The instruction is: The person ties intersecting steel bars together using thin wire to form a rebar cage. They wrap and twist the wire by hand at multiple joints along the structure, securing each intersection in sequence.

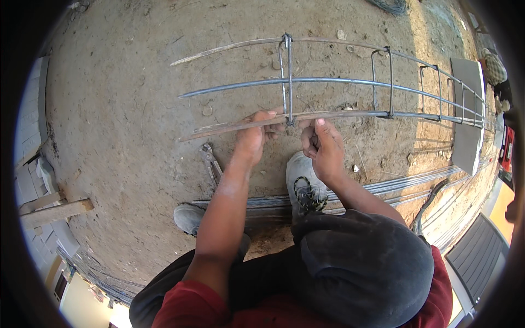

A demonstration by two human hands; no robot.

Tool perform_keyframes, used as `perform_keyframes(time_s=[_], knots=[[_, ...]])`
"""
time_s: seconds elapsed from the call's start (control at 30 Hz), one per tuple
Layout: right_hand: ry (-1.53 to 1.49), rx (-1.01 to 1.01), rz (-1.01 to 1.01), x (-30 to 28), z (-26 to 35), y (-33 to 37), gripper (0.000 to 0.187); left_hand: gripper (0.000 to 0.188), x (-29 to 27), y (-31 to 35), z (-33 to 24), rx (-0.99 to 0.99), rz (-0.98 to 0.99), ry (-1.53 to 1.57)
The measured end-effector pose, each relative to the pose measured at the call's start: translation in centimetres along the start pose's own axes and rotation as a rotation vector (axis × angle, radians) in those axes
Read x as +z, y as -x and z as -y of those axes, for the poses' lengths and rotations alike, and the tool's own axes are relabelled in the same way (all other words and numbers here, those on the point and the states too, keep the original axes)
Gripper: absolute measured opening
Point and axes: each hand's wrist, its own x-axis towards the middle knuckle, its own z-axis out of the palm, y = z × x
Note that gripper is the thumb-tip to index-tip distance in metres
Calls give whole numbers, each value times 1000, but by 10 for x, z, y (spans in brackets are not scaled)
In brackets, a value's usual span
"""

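Observation:
A long cage of steel rebar point(235, 87) with square stirrups point(391, 82) stretches from the middle of the view to the far right. My left hand point(255, 134) is closed around the nearest bar, thumb on top and fingers beneath, just left of the end stirrup point(290, 82). On the other side of that stirrup, my right hand point(326, 146) is pinched just below the same bar. Whatever its fingertips hold is too small to make out. Dark tie wire shows where stirrups meet bars. A pair of pincers point(211, 163) lies on the ground beside my left forearm.
A grey block point(467, 117) lies under the cage's right part. Loose steel bars point(394, 186) run along the ground by my shoes point(306, 183). A wire coil point(391, 5) sits at the top. Wooden pieces point(57, 212) and grey tiles point(33, 109) are at the left.

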Motion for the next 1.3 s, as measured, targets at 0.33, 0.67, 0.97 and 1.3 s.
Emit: perform_keyframes(time_s=[0.33,0.67,0.97,1.3], knots=[[90,-8,27,6,-11,-1,25,45,-1,0,4,0,42,71],[475,-148,44,-21,-9,27,16,49,-3,-4,5,28,58,107],[1092,-433,64,-27,24,43,8,43,-4,-4,3,-27,91,150],[1070,-768,-32,-23,-1,31,14,39,-6,-2,-6,-19,104,74]])
